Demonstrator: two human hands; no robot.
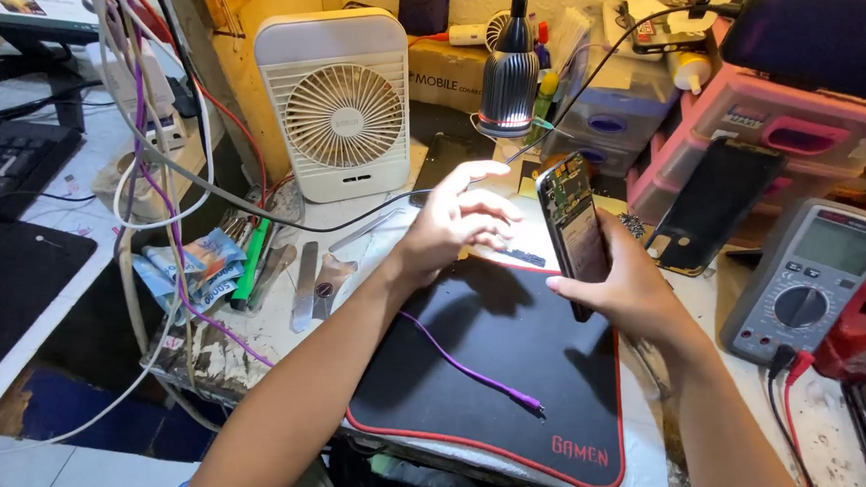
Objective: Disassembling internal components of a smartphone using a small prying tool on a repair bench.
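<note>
Head view: opened phone held upright over mat, other hand hovering beside it

Head cam looks down on a crowded repair bench. R hand (625, 288) grips an opened phone (572, 228) from behind and below, fingers wrapped round its lower half, thumb on the near edge. Phone stands nearly upright, long axis running up and a bit away from the person, bare circuit board at the top end, facing left toward the other hand. It's held in the air above the far right part of the black mat (499, 368), not resting on it.

L hand (457, 220) is loose and empty, fingers spread and curled, just left of the phone w/ a small gap between fingertips and the board. So L hand is the free one and the nearer to the exposed face; the phone lies straight to its right.

Room: mat under both hands is mostly bare, only a purple cable (474, 372) crossing it. Tight at the back: lamp (508, 81) hangs right above the phone's top end, fan (335, 105) behind L hand. Right side is crowded by a multimeter (810, 278) and a second dark phone (712, 204) leaning on pink drawers (792, 126). Metal tools (307, 280) lie left of the mat, well apart.
</note>
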